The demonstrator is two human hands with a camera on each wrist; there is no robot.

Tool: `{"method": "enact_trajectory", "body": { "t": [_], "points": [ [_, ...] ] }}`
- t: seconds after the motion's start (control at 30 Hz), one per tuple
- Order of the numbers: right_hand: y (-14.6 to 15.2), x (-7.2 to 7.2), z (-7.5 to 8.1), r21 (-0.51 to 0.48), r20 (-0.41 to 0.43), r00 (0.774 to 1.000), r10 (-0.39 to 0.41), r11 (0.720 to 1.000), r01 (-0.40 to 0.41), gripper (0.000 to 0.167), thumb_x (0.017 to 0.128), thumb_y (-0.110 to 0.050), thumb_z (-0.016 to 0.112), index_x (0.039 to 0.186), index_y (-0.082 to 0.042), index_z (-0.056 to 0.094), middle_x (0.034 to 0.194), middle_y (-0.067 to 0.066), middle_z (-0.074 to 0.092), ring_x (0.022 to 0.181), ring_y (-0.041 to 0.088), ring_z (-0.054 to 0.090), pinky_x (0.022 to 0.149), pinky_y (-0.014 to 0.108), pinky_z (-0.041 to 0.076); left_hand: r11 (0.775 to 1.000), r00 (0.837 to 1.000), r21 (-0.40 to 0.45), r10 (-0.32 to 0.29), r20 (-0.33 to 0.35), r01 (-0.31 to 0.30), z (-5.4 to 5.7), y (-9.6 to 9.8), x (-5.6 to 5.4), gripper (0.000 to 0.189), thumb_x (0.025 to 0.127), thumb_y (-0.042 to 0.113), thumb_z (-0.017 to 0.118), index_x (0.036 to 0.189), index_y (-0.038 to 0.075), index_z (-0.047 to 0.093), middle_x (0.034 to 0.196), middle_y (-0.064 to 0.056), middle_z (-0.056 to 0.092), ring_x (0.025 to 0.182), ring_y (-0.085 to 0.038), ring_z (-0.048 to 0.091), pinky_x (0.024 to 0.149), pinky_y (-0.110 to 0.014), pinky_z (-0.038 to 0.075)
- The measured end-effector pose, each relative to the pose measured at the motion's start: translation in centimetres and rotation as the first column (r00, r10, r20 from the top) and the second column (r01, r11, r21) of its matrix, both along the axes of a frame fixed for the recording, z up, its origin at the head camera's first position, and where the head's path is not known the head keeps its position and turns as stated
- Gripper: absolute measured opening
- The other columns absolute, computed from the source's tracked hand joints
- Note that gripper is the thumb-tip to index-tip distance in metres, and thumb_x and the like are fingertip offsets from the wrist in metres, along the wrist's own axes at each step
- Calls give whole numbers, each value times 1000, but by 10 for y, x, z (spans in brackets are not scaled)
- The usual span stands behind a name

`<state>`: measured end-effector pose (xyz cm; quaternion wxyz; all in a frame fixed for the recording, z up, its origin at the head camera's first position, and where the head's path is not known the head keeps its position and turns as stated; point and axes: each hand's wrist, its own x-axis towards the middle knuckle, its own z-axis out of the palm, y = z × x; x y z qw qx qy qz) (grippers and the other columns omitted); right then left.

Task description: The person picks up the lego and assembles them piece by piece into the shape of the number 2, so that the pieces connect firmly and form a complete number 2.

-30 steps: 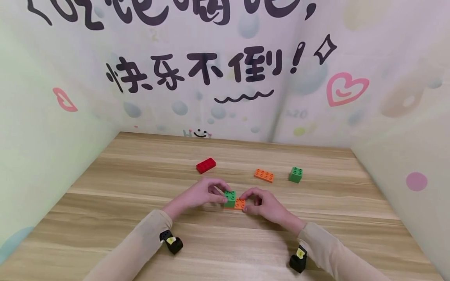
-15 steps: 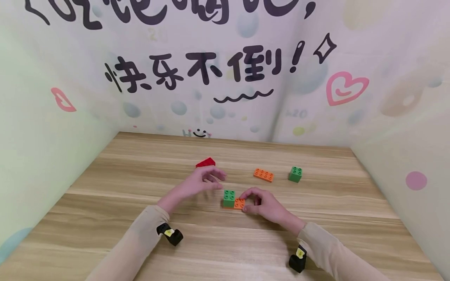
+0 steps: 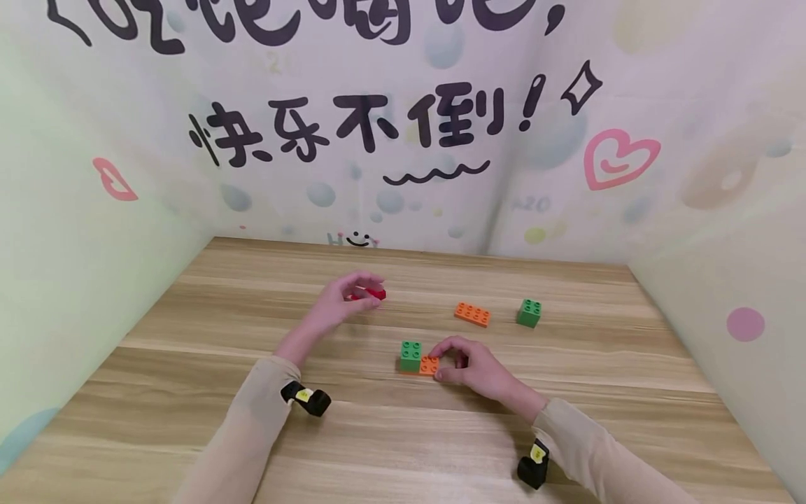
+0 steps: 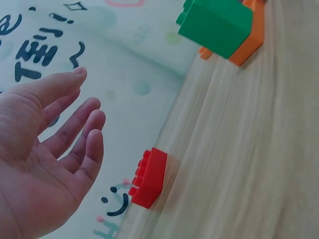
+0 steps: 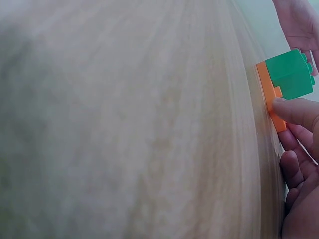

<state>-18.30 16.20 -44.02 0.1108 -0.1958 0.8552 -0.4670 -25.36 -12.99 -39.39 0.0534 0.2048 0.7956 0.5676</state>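
My right hand (image 3: pixel 481 372) pinches the right end of a flat orange brick (image 3: pixel 430 366) between thumb and fingers. On the left end of that orange brick sits a green square brick (image 3: pixel 411 357); the right wrist view shows the green brick (image 5: pixel 289 74) stacked upright on the orange brick (image 5: pixel 266 87). Further back and left, my left hand (image 3: pixel 330 308) hovers by a red brick (image 3: pixel 380 295), partly covering it in the head view. In the left wrist view the fingers of my left hand (image 4: pixel 45 154) are loosely bent and hold nothing, apart from the red brick (image 4: pixel 151 178).
A second flat orange brick (image 3: pixel 472 314) lies behind my right hand. To its right stands another green brick (image 3: pixel 529 313). The wooden table (image 3: pixel 403 448) is bounded at the back by a printed cloth (image 3: pixel 302 210), with pale walls at both sides.
My left hand has let go of the green brick and moved back and left to the red brick. The right hand stays on the orange brick.
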Motion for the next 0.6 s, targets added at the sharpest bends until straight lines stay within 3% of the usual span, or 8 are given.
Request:
{"method": "enact_trajectory", "body": {
  "t": [0.13,0.27,0.33,0.6],
  "points": [
    [0,1,1,-17,8,1000,-2,1000,2,29,86,-14,76,114,-11,68,111,12,65,71,14,42,62,22,34,998,998,-9,67,-11,-67,-2,-5,-7,40,92,12,69,130,10,60,130,-21,63,110,-33,63,90,-47,56],
    [1,0,-1,-16,11,1000,0,1000,0,30,85,-17,76,114,-13,68,109,11,65,71,14,42,62,22,35,990,990,-19,136,-37,-137,-8,-12,-14,41,92,11,68,132,8,58,131,-21,62,111,-34,64,84,-29,55],
    [0,0,-1,-9,13,1000,-1,1000,2,30,85,-17,76,114,-13,68,108,10,65,72,14,42,62,22,34,986,986,-16,163,-34,-164,-10,-14,-18,42,92,9,68,133,7,58,131,-21,61,111,-35,64,83,-27,55],
    [0,0,-1,-15,17,1000,-2,1000,2,30,86,-15,76,114,-12,67,108,11,65,71,14,42,62,21,34,976,980,-84,201,7,-199,-16,-19,-29,47,90,14,71,135,15,57,137,-12,58,117,-33,60,87,-37,55]
  ]
}}
